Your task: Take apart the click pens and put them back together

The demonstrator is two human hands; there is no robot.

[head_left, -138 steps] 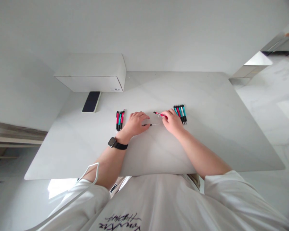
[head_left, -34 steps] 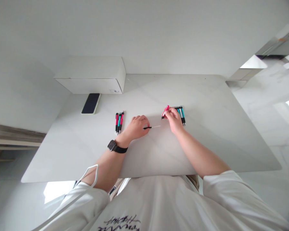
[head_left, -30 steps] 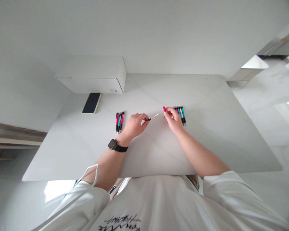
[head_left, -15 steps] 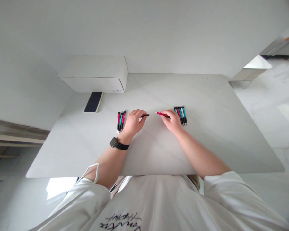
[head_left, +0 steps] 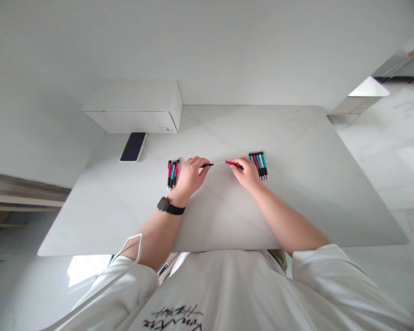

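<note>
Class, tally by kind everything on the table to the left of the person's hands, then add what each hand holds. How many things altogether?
pens: 3
phone: 1
white box: 1
refill, in the left hand: 1
red pen barrel, in the right hand: 1
Total: 7

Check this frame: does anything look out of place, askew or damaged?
Nothing is spilled or broken. The one oddity is a pen in parts: the left hand holds a thin refill, the right hand a red barrel, meeting end to end.

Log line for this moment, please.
left hand: holds refill | right hand: holds red pen barrel | parts: end to end | table
</note>
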